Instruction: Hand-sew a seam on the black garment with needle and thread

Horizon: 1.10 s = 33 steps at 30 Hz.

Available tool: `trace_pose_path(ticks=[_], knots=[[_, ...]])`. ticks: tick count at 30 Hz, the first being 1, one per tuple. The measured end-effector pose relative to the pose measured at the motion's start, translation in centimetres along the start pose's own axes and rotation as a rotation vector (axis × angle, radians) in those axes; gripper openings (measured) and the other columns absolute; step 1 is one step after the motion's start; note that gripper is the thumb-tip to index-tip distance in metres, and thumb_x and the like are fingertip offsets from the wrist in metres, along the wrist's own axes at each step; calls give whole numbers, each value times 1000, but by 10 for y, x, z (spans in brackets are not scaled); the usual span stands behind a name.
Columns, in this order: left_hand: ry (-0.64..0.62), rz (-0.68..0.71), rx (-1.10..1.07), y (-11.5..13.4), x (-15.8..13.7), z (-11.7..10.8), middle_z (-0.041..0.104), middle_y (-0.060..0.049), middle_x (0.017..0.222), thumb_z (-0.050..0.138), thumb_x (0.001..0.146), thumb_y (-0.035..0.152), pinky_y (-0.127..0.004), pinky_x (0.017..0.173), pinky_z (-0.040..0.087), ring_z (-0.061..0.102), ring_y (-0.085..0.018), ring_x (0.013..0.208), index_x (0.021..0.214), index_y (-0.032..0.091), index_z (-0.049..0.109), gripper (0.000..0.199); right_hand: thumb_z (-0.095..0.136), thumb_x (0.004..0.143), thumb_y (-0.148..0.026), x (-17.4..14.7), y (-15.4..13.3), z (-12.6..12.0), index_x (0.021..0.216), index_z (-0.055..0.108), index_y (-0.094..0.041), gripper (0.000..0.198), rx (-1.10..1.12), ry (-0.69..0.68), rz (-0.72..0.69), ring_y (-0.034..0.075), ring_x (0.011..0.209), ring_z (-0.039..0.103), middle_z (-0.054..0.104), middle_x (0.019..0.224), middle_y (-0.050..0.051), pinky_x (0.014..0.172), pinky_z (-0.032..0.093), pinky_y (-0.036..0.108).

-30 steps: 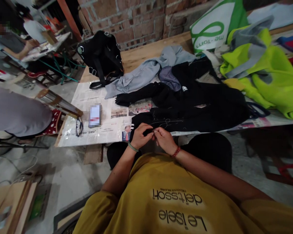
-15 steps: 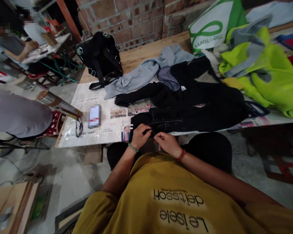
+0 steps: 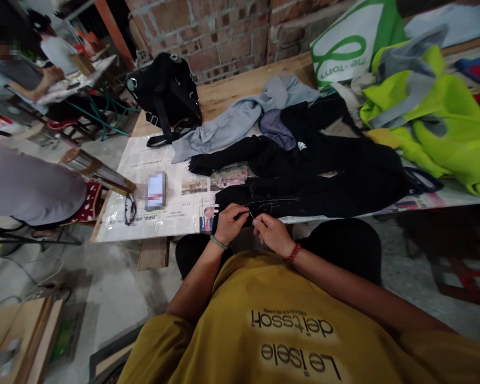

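A black garment (image 3: 324,184) lies along the table's front edge, with loose pale threads (image 3: 278,201) on its near sleeve or leg. My left hand (image 3: 229,225), wearing a green bead bracelet, is closed on the cloth at that end, beside white stripes. My right hand (image 3: 275,235), with a red bead bracelet, sits just right of it, thumb and forefinger pinched together. Between the two hands shows a thin, straight, shiny needle (image 3: 252,214), its near end at my right fingertips. The fingers partly hide the cloth there.
Newspaper under clear plastic covers the table (image 3: 116,226). On it lie a phone (image 3: 155,190), eyeglasses (image 3: 130,209), a metal tumbler (image 3: 98,170), a black backpack (image 3: 166,93) and grey cloth (image 3: 228,122). Yellow-green clothing (image 3: 448,122) and a green-white bag (image 3: 352,45) stand right. People sit at left.
My right hand has turned slightly, and the needle between the hands now shows more clearly. My left hand keeps its hold on the black garment.
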<state>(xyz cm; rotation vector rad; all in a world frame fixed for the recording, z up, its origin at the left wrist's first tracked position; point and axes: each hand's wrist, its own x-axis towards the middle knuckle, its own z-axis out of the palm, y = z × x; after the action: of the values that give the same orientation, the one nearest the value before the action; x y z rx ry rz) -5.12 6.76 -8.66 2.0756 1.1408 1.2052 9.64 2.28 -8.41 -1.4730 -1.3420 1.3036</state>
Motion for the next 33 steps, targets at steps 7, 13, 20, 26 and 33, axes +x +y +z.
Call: trace_pose_path(ticks=[7,13,20,26,33], knots=[[-95,34,-92,0,1,-4,65,-3,76,61,78,16,-26,67,51,60,-11,73,79,17,68,7,43,80,-33,10,-8,4,65,49,-20,21,30,41,8,7,35,46,53,48,-5,38,34,19],[-43,56,-77,2,-2,-2,66,-4,77,59,79,13,-27,70,51,60,-12,76,82,17,67,9,45,81,-33,7,-16,-18,77,58,-18,20,-80,-77,8,7,39,53,66,68,0,42,38,20],[-47,58,-103,2,-2,-4,65,-4,77,59,80,19,-26,68,50,59,-12,75,82,17,67,8,49,83,-34,4,-38,-74,93,65,-21,23,-361,364,-360,13,59,58,66,79,4,59,45,26],[-50,66,-100,5,-2,-6,65,-4,77,60,79,18,-27,69,50,59,-12,75,81,17,67,7,49,82,-26,42,-53,-64,71,68,-20,23,-659,93,-523,16,75,58,68,76,5,79,40,30],[-44,67,-90,2,-2,-3,65,-4,76,60,78,17,-27,69,50,59,-12,74,80,17,67,6,55,73,-29,65,-39,-34,68,69,-20,18,-493,-276,-278,13,64,57,68,68,0,62,39,24]])
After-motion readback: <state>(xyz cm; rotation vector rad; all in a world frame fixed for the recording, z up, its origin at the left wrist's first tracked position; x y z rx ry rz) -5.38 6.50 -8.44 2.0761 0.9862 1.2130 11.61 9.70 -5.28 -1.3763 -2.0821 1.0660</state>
